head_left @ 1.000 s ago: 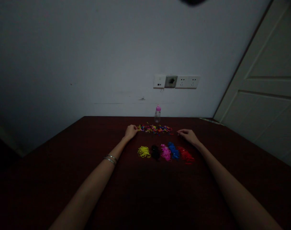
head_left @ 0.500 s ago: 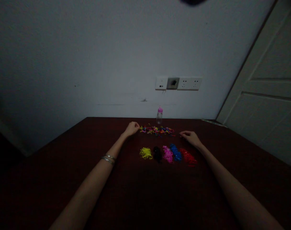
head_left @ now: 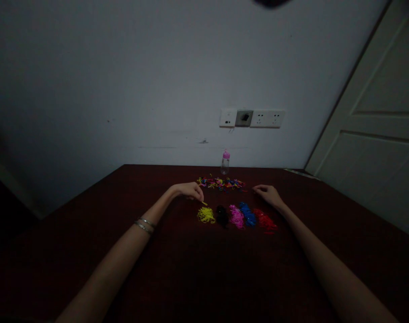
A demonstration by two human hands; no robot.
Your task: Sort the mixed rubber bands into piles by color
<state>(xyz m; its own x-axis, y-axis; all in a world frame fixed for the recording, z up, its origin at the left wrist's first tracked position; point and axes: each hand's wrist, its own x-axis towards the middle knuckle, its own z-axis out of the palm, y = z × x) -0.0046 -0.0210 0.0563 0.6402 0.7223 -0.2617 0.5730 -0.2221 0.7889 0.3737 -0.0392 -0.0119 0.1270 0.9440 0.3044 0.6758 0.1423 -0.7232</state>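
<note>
My left hand [head_left: 192,191] is closed in a pinch on a small yellow rubber band [head_left: 204,203], just above the yellow pile of rubber bands [head_left: 206,216]. To the right of that pile lie a black pile [head_left: 222,216], a pink pile [head_left: 237,217], a blue pile [head_left: 248,214] and a red pile [head_left: 265,221]. Behind them is a mixed heap of coloured rubber bands [head_left: 221,183]. My right hand [head_left: 267,194] rests on the table right of the heap, behind the red pile. Its fingers are pressed together; whether anything is between them I cannot make out.
A small clear bottle with a pink top [head_left: 225,166] stands behind the mixed heap, near the wall. The dark red-brown table [head_left: 204,269] reaches the wall, which carries a row of sockets [head_left: 251,118]. A white door [head_left: 376,121] is at the right.
My left hand has moved from the mixed heap's left end towards me, to the yellow pile, with a yellow rubber band now showing at its fingertips. My right hand has stayed in place.
</note>
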